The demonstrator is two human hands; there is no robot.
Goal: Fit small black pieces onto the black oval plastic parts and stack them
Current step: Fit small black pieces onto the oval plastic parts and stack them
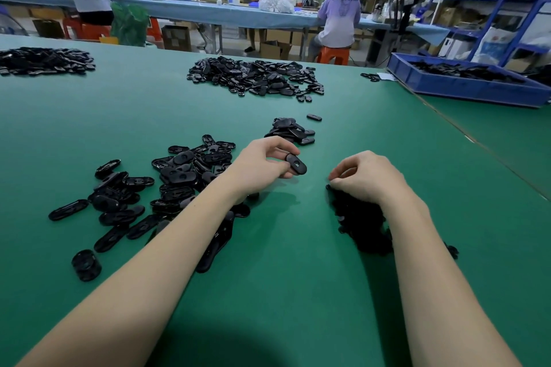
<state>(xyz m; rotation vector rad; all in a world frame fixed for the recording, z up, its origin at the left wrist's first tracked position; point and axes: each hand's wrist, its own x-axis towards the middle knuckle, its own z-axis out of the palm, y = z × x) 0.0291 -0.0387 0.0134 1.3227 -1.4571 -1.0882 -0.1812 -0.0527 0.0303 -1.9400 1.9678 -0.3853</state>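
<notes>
Pinched in the left hand (262,162), oval part (296,164) slants lower-right; right hand (368,177) seemingly pinches small pieces (360,223).

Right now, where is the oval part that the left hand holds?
In the head view the oval part is near the centre, pinched in the left hand above the green table, left of the right hand.

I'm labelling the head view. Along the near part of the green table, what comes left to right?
Short stack of ovals → loose oval parts → left hand holding an oval part → right hand → small black pieces.
</notes>
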